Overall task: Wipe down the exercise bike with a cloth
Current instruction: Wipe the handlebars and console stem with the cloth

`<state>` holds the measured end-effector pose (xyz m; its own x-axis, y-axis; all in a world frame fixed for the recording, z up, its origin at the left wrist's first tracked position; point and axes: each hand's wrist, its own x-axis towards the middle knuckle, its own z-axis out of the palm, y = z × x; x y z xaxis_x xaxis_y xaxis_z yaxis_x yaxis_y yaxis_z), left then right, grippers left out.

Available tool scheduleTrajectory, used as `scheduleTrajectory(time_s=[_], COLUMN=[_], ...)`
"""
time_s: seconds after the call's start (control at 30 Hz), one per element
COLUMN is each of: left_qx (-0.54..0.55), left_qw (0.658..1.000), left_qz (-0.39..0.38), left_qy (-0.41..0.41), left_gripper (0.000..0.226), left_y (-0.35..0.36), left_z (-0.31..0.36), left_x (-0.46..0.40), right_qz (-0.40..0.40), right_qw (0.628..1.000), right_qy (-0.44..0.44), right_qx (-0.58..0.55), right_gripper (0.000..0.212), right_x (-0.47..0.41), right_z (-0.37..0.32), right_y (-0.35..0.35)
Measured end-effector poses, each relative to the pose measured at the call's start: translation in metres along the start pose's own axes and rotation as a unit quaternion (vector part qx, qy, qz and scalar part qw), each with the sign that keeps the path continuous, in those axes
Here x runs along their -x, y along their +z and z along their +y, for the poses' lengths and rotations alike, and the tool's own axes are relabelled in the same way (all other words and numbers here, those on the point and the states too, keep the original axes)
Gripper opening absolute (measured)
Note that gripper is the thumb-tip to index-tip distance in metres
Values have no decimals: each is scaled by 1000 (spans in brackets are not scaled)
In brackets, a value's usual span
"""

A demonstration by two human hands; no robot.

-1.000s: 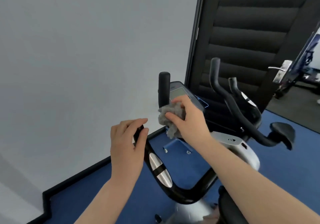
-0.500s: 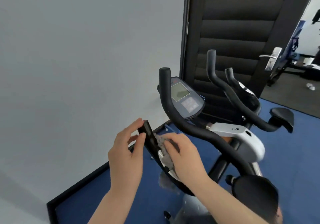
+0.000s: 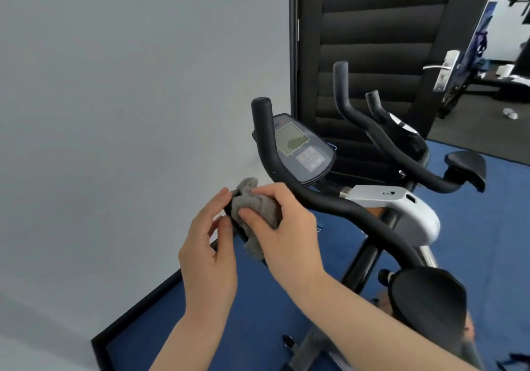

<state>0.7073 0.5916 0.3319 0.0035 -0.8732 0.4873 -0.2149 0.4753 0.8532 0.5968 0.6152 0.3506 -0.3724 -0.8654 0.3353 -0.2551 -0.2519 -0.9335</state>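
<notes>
Since a moment ago your right hand (image 3: pixel 289 233) has slid the crumpled grey cloth (image 3: pixel 255 207) up to the tip of the black exercise bike's (image 3: pixel 329 207) near handlebar, fingers curled around it. Your left hand (image 3: pixel 210 253) pinches that same tip. No writing on the grey console (image 3: pixel 301 150) is legible.

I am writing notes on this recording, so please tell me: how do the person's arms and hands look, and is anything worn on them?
Both forearms are bare right to the bottom edge of the picture; no sleeve shows. The left hand and right hand wear no gloves, and no ring, watch or bracelet is visible on the parts that show. The fingernails look short and unpainted.
</notes>
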Motion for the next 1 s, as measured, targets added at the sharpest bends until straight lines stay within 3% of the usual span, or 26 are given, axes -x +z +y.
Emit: scheduleTrajectory(time_s=[0.17,0.37,0.5,0.63,0.77,0.9,1.0], left_qx=[-15,-10,-6,12,8,-7,-6], left_qw=[1000,1000,1000,1000,1000,1000,1000], left_qz=[-19,-15,-18,-4,-1,-8,-23], left_qy=[5,-8,6,11,6,8,8], left_gripper=[51,52,50,43,42,54,71], left_y=[-4,-5,-5,3,5,12,27], left_z=[-3,-3,-1,-3,-8,-9,-10], left_x=[-1,-1,-1,3,5,11,23], right_qz=[-28,-51,-54,-61,-79,-172,-298], right_qw=[997,998,989,995,985,963,899], right_qy=[-55,-36,-56,-23,-50,48,40], right_qx=[45,7,126,76,144,200,320], right_gripper=[21,19,26,22,17,21,21], right_x=[26,-1,24,3,18,30,14], right_z=[10,-1,12,4,9,15,9], right_y=[-8,3,-25,-16,-25,-86,-114])
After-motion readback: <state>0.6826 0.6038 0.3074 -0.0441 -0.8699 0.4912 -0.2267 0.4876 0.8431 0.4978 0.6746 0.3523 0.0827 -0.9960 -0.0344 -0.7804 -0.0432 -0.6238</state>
